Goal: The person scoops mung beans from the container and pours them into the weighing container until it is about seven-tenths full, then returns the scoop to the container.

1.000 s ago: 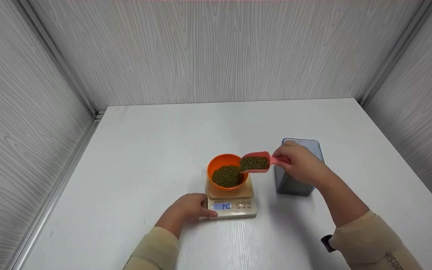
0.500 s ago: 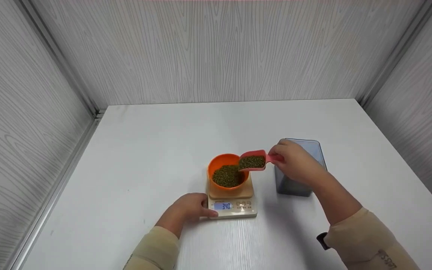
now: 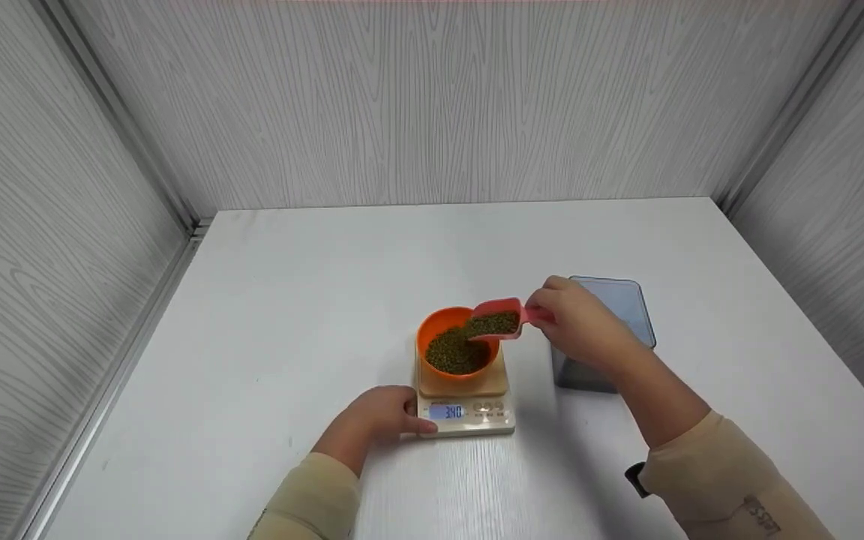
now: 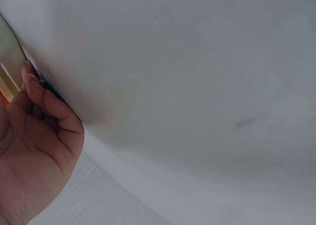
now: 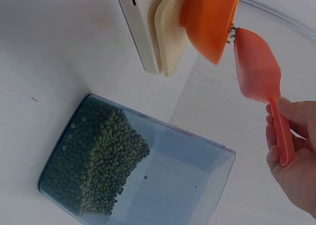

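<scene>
My right hand (image 3: 578, 319) pinches the handle of a red scoop (image 5: 259, 69) filled with green mung beans (image 3: 493, 324). The scoop is tipped over the right rim of an orange bowl (image 3: 428, 334), and beans drop from its lip in the right wrist view. More mung beans lie in the bowl. Under the bowl is a kitchen scale (image 3: 469, 425) whose display reads 340; any decimal point is unclear. My left hand (image 3: 383, 414) grips the scale's front left corner, thumb at the front and fingers along the side. In the left wrist view, curled fingers (image 4: 49, 104) meet the scale's edge.
A clear bluish bin (image 5: 182, 170) of mung beans stands right of the scale, partly covered by my right forearm in the head view. The white table (image 3: 289, 300) is bounded by grey wood-grain panels (image 3: 432, 105) at the back and both sides.
My right hand has moved left with the scoop, bringing its lip further over the bowl. Beans now fall from it. My left hand and the scale stay put.
</scene>
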### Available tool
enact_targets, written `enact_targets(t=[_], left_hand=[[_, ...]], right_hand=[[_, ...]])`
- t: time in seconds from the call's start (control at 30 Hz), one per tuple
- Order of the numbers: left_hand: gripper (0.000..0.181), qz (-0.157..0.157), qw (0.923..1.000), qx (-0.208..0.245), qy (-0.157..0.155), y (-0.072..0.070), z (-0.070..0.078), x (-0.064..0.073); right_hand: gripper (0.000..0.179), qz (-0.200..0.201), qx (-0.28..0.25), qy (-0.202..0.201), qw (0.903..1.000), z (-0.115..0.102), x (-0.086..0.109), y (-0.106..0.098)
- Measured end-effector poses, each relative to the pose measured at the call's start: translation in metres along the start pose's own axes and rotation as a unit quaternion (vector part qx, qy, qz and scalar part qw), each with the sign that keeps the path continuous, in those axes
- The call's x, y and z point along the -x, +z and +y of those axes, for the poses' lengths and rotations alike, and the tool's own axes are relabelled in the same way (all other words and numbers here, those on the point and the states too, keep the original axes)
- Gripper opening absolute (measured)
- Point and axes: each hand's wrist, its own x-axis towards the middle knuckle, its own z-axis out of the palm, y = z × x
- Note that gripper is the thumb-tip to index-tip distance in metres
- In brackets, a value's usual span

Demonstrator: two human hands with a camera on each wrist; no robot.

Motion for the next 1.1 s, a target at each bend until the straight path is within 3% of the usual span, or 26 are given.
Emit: enact_targets(t=[0.3,0.6,1.1], left_hand=[[0.044,-0.001,0.9999,0.006,-0.009,0.000,0.002,0.000],[0.043,0.002,0.9999,0.009,0.005,-0.002,0.002,0.002],[0.041,0.001,0.9998,0.015,-0.009,-0.001,0.003,0.003]], right_hand=[[0.012,-0.009,-0.001,-0.007,0.9999,-0.006,-0.001,-0.001],[0.011,-0.012,0.014,-0.026,0.9995,-0.007,0.000,-0.003],[0.014,0.023,0.095,-0.068,0.9929,-0.021,0.000,-0.006]])
